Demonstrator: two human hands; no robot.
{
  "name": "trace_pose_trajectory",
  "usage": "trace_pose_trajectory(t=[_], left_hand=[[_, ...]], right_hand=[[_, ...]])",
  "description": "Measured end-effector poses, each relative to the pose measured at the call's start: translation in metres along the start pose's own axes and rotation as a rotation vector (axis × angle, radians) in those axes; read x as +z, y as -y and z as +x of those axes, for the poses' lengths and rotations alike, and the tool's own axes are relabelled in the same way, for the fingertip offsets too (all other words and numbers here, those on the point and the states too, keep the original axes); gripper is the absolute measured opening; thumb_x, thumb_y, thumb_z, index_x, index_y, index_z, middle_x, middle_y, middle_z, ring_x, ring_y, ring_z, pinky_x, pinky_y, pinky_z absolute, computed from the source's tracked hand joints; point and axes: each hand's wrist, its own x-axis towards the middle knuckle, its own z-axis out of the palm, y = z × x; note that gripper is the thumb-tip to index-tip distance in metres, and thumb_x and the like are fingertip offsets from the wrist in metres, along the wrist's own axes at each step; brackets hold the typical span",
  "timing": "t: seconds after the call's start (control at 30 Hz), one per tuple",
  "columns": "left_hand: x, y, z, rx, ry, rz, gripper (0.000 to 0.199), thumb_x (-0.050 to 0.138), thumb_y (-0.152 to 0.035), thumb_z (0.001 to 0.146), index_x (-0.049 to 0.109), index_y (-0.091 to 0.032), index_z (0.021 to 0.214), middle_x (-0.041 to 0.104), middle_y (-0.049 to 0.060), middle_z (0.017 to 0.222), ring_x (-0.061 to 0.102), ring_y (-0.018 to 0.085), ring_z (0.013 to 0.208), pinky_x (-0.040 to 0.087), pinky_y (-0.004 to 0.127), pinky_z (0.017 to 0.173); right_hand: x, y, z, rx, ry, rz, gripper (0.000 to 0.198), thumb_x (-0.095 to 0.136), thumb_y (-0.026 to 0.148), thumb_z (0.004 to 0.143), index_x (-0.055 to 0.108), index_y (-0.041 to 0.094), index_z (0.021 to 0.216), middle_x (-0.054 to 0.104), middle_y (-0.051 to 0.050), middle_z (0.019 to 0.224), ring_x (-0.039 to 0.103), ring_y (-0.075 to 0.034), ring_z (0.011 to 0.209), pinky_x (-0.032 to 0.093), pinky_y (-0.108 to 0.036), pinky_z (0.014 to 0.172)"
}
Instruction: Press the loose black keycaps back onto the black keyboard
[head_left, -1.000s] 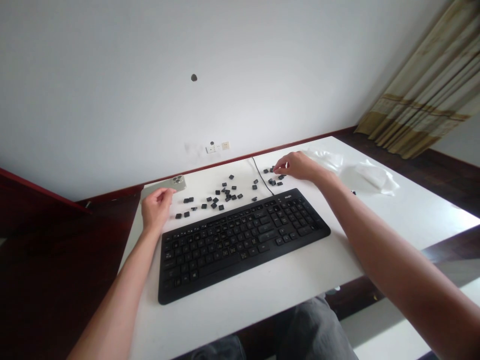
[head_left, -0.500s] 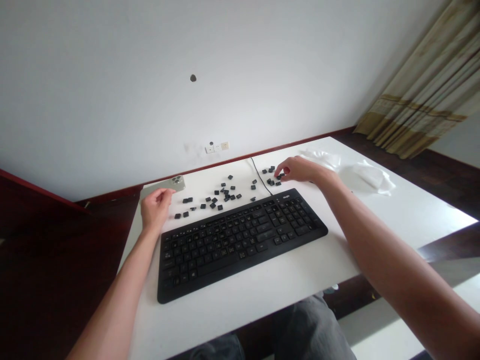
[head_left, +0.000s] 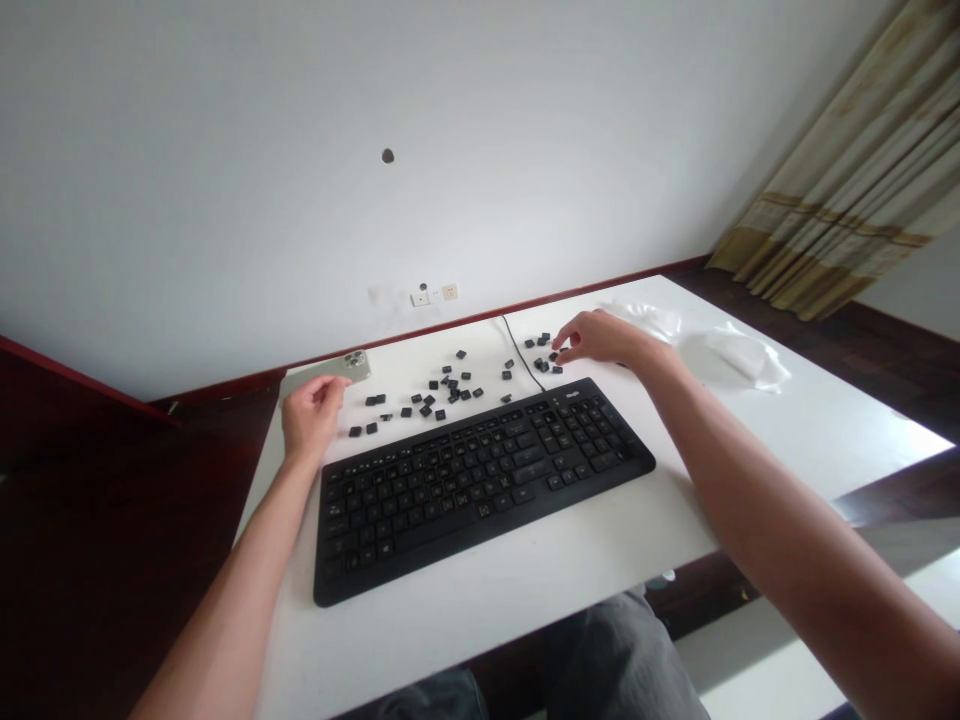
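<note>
My right hand reaches over a cluster of loose black keycaps at the back of the table. Its thumb and index finger are apart, with a keycap at the fingertips; I see no firm grip. My left hand is closed, fingers curled together beside a phone, its wrist near the table's left side. Whatever lies within those fingers, if anything, is hidden. Between my arms sits a black keyboard, with bare key sockets showing in several places. More keycaps are scattered behind it.
The keyboard's cable runs back across the white table to its far edge. Crumpled white plastic bags lie at the right, beyond my right forearm. A wall with sockets rises behind the table; a curtain hangs at the right.
My right hand has shifted very slightly, and its thumb and index finger are a little further apart above the keycaps. The left hand stays in place.
</note>
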Motion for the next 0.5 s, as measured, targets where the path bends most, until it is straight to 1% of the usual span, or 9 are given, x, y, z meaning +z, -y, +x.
trace_pose_trajectory(t=[0.1, 0.2, 0.37, 0.5], left_hand=[[0.0, 0.001, 0.0, 0.005, 0.002, -0.012, 0.029, 0.067, -0.043, 0.084, 0.082, -0.019, 0.089, 0.067, 0.0, 0.067, 0.064, 0.017, 0.066, 0.046, 0.026, 0.065], [0.001, 0.003, 0.001, 0.013, -0.002, -0.006, 0.029, 0.067, -0.044, 0.085, 0.083, -0.02, 0.089, 0.067, 0.0, 0.066, 0.063, 0.017, 0.066, 0.047, 0.026, 0.065], [0.001, 0.003, 0.001, 0.007, -0.001, -0.025, 0.029, 0.066, -0.042, 0.084, 0.082, -0.018, 0.088, 0.065, 0.0, 0.063, 0.061, 0.017, 0.064, 0.045, 0.025, 0.061], [0.003, 0.003, 0.0, 0.03, 0.017, -0.047, 0.028, 0.065, -0.041, 0.085, 0.08, -0.018, 0.085, 0.062, -0.001, 0.061, 0.058, 0.016, 0.061, 0.043, 0.024, 0.059]], right_hand=[[-0.004, -0.004, -0.001, -0.02, -0.028, -0.029, 0.024, 0.082, 0.032, 0.083, 0.085, 0.033, 0.106, 0.075, -0.002, 0.089, 0.068, -0.021, 0.077, 0.05, -0.034, 0.073], [-0.004, -0.005, -0.001, -0.048, -0.017, -0.024, 0.026, 0.079, 0.028, 0.084, 0.085, 0.035, 0.108, 0.074, -0.001, 0.088, 0.067, -0.02, 0.077, 0.049, -0.033, 0.072], [0.003, -0.004, 0.003, -0.045, 0.038, -0.011, 0.027, 0.078, 0.03, 0.083, 0.085, 0.037, 0.108, 0.075, 0.0, 0.087, 0.066, -0.02, 0.076, 0.046, -0.032, 0.07], [0.007, -0.008, 0.008, -0.065, 0.087, -0.027, 0.03, 0.076, 0.037, 0.082, 0.085, 0.037, 0.111, 0.074, 0.0, 0.083, 0.064, -0.019, 0.072, 0.043, -0.033, 0.07]])
